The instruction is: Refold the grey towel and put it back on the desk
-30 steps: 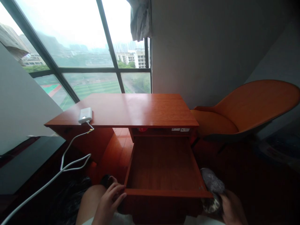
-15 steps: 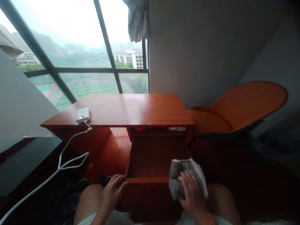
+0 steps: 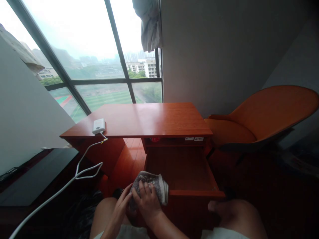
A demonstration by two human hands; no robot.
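Note:
A folded grey cloth point(image 3: 163, 191) with a pale edge lies over the left front corner of the pulled-out drawer point(image 3: 196, 193). My right hand point(image 3: 148, 200) grips it from above, fingers curved over its upper face. Close against the cloth's left side is my left hand point(image 3: 122, 202), its fingers stretched out and touching or nearly touching it. The cloth hides the drawer corner beneath. Inside, the drawer shows a bare brown bottom.
The drawer belongs to a reddish wooden desk point(image 3: 154, 118) by the window. On its top lies a white power bank point(image 3: 99, 125) with a white cable point(image 3: 56, 191) running down left. An orange chair point(image 3: 269, 116) stands right; a dark flat surface point(image 3: 37, 176) is at left.
My right hand has carried the cloth leftward along the drawer front, from its right end to the left corner beside my left hand. The view has shifted slightly.

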